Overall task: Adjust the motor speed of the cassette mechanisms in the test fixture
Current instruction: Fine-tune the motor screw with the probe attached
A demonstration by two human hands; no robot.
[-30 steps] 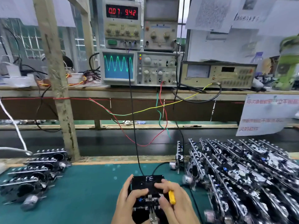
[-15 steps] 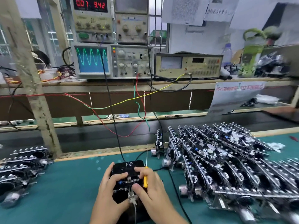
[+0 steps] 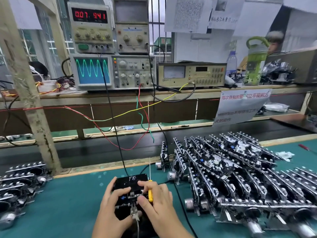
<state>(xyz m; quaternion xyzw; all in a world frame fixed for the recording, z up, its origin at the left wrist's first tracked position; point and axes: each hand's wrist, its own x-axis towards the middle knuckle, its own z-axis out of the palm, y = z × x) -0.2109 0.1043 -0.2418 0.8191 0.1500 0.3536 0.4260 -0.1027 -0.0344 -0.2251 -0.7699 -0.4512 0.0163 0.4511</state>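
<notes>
one cassette mechanism [image 3: 131, 194] is held in the test fixture [image 3: 130, 183] by both hands, left hand [image 3: 114, 200] gripping it, right hand [image 3: 155, 198] gripping a screwdriver [image 3: 150, 189]; the large pile [image 3: 240, 177] at right seemingly remains.

Both hands curl side by side, left hand [image 3: 114, 197] and right hand [image 3: 156, 198] gripping.

Green bench mat [image 3: 68, 203], wooden shelf [image 3: 120, 97], wooden post [image 3: 25, 79], barred window [image 3: 34, 47], papered wall [image 3: 188, 14]

The test fixture [image 3: 131, 183] sits before me between my hands. Cassette mechanisms [image 3: 240, 177] pile right; the oscilloscope [image 3: 113, 72] stands behind.
</notes>
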